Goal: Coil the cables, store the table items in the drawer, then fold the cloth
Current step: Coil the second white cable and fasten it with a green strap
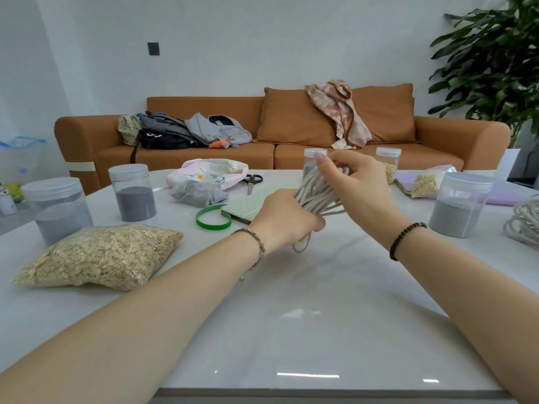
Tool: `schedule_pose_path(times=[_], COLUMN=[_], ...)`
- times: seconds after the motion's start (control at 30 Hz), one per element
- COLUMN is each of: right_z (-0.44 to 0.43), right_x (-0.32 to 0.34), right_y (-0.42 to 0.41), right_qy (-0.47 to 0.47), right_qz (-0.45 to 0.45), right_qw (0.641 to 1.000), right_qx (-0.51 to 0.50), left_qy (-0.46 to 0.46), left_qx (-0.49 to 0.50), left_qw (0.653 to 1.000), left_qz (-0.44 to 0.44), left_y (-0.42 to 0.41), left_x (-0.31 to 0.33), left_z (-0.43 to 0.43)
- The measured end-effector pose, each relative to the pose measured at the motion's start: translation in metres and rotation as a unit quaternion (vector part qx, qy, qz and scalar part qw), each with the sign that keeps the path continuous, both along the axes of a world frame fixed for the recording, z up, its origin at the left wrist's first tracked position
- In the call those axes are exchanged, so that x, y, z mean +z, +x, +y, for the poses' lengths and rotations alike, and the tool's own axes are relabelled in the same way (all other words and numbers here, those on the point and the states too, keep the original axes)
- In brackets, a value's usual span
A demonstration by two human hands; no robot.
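A bundle of pale grey cable point(316, 195) is held above the white table point(291, 316) between both hands. My left hand point(284, 218) grips the bundle's lower end, and a small loop hangs out below it. My right hand point(354, 182) holds the upper end with curled fingers, its index finger raised. A second coil of pale cable point(523, 224) lies at the table's right edge. A lilac cloth point(501, 195) lies flat at the back right.
On the table stand several clear jars of grey powder point(134, 196) point(460, 204), a bag of oats point(99, 255), a green ring point(213, 218), a dotted green notebook point(250, 204), scissors point(252, 180) and a floral pouch point(210, 173). An orange sofa point(280, 132) stands behind.
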State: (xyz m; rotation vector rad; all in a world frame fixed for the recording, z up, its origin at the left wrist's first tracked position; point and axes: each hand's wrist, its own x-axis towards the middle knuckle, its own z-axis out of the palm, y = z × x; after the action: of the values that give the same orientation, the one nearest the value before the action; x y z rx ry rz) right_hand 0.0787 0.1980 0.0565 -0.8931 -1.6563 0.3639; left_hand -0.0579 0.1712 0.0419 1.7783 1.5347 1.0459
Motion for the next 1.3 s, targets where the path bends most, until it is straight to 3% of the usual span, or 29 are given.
schedule_pose_path(times=[0.13,0.23,0.33,0.5,0.67,0.8,1.0,1.13,1.23,1.3], right_z=[-0.005,-0.009,-0.009,-0.007,-0.011,-0.01,-0.004,-0.007,-0.004,-0.002], right_x=[0.007,0.011,0.013,0.014,0.015,0.016,0.012,0.01,0.003,-0.005], right_y=[-0.005,-0.007,-0.009,-0.012,-0.012,-0.011,-0.009,-0.012,-0.015,-0.018], right_qy=[-0.051,-0.094,-0.122,-0.091,-0.049,0.003,-0.011,0.007,-0.019,-0.018], right_qz=[0.119,0.178,0.229,0.272,0.287,0.282,0.242,0.223,0.221,0.149], right_qw=[0.983,0.965,0.955,0.957,0.957,0.959,0.97,0.974,0.974,0.988], right_qx=[0.13,0.168,0.144,0.039,-0.002,-0.016,0.0,0.037,0.047,0.036], left_qy=[-0.082,-0.12,-0.118,-0.083,-0.018,-0.083,-0.122,-0.092,-0.044,-0.027], left_qx=[-0.052,-0.086,-0.1,-0.084,-0.039,-0.079,-0.096,-0.057,0.009,0.047], left_qw=[0.986,0.975,0.975,0.987,0.996,0.982,0.977,0.977,0.965,0.956], left_qz=[-0.134,-0.168,-0.16,-0.111,-0.074,-0.148,-0.15,-0.184,-0.257,-0.288], left_y=[0.002,0.007,0.013,0.024,0.026,0.025,0.02,0.006,-0.022,-0.05], left_x=[-0.002,-0.001,-0.002,-0.006,-0.009,-0.007,-0.008,0.001,0.018,0.031], left_z=[-0.003,-0.008,-0.012,-0.013,-0.009,-0.011,-0.007,0.001,0.012,0.018])
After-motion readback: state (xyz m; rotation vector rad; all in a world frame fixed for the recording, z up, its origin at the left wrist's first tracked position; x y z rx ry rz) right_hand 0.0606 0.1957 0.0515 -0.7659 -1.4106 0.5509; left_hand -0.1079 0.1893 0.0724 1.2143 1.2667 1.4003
